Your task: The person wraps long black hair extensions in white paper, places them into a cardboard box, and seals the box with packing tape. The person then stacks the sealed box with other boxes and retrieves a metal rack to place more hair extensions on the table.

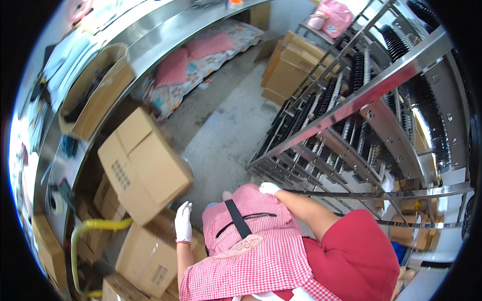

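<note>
My left hand [183,222], in a white glove, is raised at my left side with its fingers extended and nothing visible in it. Just beyond it, a closed cardboard box [145,165] with printed writing sits tilted on top of other boxes. A second cardboard box [148,256] stands lower down, left of my forearm. My right hand [269,188], also gloved in white, is at the far edge of my pink checked apron [260,259]. Its fingers are partly hidden, so I cannot tell whether they grip the cloth.
A metal rack [354,101] holding rows of black coiled parts rises on my right. To the left runs a steel worktable [154,37] carrying an open carton [99,94]. A yellow tubular handle [101,224] stands among the boxes. Flattened cartons [290,67] lean beyond the grey floor [222,116].
</note>
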{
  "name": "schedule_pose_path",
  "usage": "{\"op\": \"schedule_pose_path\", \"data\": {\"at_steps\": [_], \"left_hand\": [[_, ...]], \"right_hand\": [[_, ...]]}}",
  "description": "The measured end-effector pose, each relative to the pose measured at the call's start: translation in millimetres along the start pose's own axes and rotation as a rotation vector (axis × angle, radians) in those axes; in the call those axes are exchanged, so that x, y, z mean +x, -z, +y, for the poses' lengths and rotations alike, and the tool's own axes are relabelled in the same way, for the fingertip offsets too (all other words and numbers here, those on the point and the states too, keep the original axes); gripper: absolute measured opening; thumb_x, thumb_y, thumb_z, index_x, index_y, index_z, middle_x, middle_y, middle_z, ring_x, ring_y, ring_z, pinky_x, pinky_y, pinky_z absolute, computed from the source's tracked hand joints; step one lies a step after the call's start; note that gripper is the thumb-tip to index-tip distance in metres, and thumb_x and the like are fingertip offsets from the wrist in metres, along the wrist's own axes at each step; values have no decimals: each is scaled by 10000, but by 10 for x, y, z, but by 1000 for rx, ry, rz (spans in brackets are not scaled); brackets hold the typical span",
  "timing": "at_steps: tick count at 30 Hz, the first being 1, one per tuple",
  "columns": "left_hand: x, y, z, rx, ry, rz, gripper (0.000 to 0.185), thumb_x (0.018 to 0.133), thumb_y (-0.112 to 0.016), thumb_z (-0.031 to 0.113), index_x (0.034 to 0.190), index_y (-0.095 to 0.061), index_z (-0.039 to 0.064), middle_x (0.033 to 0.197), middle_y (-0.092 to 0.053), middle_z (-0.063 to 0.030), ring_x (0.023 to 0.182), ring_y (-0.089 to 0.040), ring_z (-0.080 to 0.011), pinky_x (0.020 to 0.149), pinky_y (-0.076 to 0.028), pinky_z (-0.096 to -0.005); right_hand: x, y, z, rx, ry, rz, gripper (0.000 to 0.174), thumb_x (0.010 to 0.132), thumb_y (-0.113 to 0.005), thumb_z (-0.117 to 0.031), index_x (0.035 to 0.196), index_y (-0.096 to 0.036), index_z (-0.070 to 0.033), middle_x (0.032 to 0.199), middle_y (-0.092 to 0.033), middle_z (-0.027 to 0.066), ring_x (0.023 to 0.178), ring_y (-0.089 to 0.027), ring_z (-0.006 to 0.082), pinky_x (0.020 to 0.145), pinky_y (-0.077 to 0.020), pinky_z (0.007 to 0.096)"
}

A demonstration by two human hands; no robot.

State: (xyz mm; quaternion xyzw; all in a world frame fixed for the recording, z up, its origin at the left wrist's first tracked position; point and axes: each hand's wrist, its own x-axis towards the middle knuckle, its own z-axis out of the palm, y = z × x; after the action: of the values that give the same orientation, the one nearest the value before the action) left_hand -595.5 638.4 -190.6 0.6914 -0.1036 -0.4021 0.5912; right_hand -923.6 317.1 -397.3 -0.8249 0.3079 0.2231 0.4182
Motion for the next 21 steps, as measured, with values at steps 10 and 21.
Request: {"op": "schedule_pose_path", "data": {"at_steps": [10, 21], "left_hand": [[1171, -2213, 2086, 372, -773, -898, 477, 900, -687, 212, 1325, -604, 12, 1263, -653, -207, 1178, -628, -350, 1033, -483, -423], [1004, -3847, 2585, 110, -1193, -1230, 568, 664, -716, 31, 1225, -627, 23, 1223, -630, -183, 1132, -604, -357, 1006, -461, -475]], "right_hand": [[-2041, 958, -550, 1063, -1641, 1568, 525, 735, -736, -288, 1120, -671, 63, 1212, -682, 255, 1082, -677, 411, 907, -549, 479], [-3256, 1070, 169, 1684, -581, 1947, 210, 934, -571, -248, 1077, -658, -122, 987, -679, 81, 809, -629, 221, 632, -402, 350]]}}
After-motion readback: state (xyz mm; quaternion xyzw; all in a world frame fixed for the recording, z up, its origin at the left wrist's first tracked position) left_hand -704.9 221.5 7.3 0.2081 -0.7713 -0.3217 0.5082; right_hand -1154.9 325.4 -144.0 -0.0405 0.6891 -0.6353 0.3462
